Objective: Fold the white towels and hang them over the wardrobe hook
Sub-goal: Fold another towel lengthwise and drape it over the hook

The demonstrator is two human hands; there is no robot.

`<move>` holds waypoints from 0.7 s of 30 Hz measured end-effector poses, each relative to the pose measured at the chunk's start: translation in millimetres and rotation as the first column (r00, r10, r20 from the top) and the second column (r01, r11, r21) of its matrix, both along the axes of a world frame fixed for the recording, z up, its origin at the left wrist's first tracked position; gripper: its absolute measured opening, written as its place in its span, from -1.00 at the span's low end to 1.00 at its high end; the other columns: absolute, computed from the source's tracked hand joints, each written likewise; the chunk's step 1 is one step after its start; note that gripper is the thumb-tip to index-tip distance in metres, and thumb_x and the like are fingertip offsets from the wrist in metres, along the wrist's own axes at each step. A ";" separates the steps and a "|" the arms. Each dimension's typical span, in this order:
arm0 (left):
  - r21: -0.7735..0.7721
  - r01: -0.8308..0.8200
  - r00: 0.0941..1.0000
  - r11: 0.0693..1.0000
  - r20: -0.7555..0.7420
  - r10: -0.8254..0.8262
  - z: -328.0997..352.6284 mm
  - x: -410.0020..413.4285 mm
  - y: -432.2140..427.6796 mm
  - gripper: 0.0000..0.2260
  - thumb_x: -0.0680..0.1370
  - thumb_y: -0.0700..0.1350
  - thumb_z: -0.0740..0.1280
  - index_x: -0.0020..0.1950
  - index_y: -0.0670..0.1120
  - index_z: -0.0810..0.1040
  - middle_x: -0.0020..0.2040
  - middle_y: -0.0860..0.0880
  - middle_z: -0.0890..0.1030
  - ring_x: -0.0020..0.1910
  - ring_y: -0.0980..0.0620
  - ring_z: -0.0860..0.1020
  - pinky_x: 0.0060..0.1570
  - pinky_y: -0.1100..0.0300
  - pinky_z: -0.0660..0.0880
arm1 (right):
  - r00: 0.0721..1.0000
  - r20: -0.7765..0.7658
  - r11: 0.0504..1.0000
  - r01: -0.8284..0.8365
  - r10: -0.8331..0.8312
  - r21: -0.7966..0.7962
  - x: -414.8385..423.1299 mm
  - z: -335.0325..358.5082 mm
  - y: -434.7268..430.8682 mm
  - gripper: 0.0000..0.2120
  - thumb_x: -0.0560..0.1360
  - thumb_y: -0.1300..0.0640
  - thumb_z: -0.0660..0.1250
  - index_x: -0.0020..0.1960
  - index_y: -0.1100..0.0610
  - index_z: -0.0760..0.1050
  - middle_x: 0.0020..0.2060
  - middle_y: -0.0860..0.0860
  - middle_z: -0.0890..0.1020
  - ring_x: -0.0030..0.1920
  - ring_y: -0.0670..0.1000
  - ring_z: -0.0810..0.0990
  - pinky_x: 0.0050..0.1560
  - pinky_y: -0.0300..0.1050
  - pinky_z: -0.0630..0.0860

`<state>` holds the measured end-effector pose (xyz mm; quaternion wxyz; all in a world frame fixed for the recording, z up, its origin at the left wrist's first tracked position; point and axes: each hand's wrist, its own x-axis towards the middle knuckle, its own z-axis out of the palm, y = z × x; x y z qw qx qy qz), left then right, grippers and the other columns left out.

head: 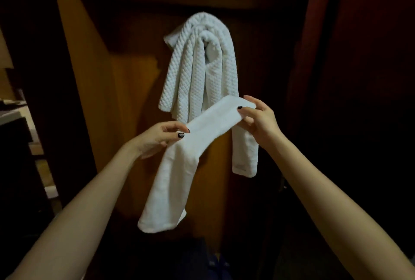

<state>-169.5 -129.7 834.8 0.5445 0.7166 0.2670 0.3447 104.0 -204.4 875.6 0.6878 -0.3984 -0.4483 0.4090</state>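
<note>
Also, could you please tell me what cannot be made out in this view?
Head view:
- The wardrobe hook: hidden beneath the hanging textured towels.
- Number of hanging towels: overlapping folds hide it.
- Fingers of the right hand: partly behind the smooth towel, which the left hand also pinches.
- Floor at bottom edge: too dark.

Dim, warm light; deep shadow at right and corners; wide-angle edge stretch; slightly soft focus.
</note>
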 end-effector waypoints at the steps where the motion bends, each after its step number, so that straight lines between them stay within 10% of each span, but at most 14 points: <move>1: 0.007 -0.005 0.999 1.000 0.039 0.005 10.4 -1.5 2.5 -0.81 0.48 -0.24 0.34 -0.09 0.02 0.69 -0.29 0.12 0.57 -0.38 0.22 0.39 -0.45 0.43 0.27 | 0.999 0.030 0.999 0.024 -0.025 0.028 -1.3 10.4 3.8 -0.54 0.48 0.34 0.35 0.35 0.15 0.41 0.19 0.16 0.54 0.11 0.12 0.63 -0.06 -0.07 0.64; 11: 0.218 -0.048 0.995 0.975 0.091 0.029 136.2 -15.0 57.4 -0.77 0.38 -0.22 0.43 0.00 -0.01 0.66 0.02 0.06 0.65 0.00 0.17 0.60 -0.04 0.30 0.50 | 0.970 0.110 0.932 0.172 -0.217 0.318 -9.9 114.2 51.0 -0.40 0.44 0.42 0.34 0.42 0.09 0.35 -0.04 0.02 0.41 -0.01 0.08 0.60 -0.14 -0.12 0.66; 16: 0.229 0.022 0.997 0.973 0.062 -0.037 186.1 -32.3 91.6 -0.78 0.44 -0.27 0.33 0.04 -0.08 0.64 -0.17 0.14 0.67 -0.38 0.34 0.56 -0.31 0.46 0.44 | 0.949 0.139 0.902 0.216 -0.284 0.374 -2.4 160.9 78.8 -0.50 0.46 0.36 0.37 0.38 0.17 0.39 0.09 0.12 0.51 0.01 0.04 0.63 -0.13 -0.14 0.65; 21: 0.273 -0.065 0.995 0.960 0.085 0.044 232.6 -55.9 130.7 -0.76 0.28 -0.12 0.54 -0.07 0.00 0.72 -0.15 0.00 0.68 -0.26 0.16 0.61 -0.31 0.35 0.53 | 0.869 0.239 0.836 0.290 -0.434 0.466 10.0 195.7 119.9 -0.58 0.49 0.20 0.40 0.33 0.17 0.47 -0.01 0.00 0.59 0.02 -0.02 0.63 -0.04 -0.16 0.62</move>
